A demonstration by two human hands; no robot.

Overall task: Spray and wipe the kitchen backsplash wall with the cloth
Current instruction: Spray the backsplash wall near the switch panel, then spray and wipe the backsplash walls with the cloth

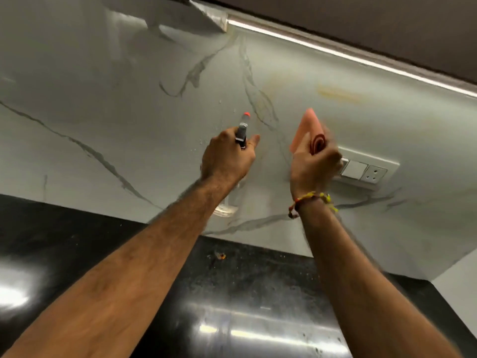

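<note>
The backsplash wall (129, 104) is glossy grey-white marble with dark veins and yellowish smears at the upper right. My left hand (227, 157) grips a clear spray bottle (242, 130) by its neck; its orange-tipped nozzle points at the wall, and the bottle's clear base shows below my wrist. Small droplets sit on the wall near the nozzle. My right hand (313, 165) holds a folded orange cloth (308, 130) raised close to the wall, its corner pointing up. This hand is motion-blurred.
A white switch and socket plate (366, 170) is mounted on the wall just right of my right hand. A dark overhead cabinet (361, 27) with a light strip runs above. The black glossy countertop (232, 293) lies below, with a small orange speck on it.
</note>
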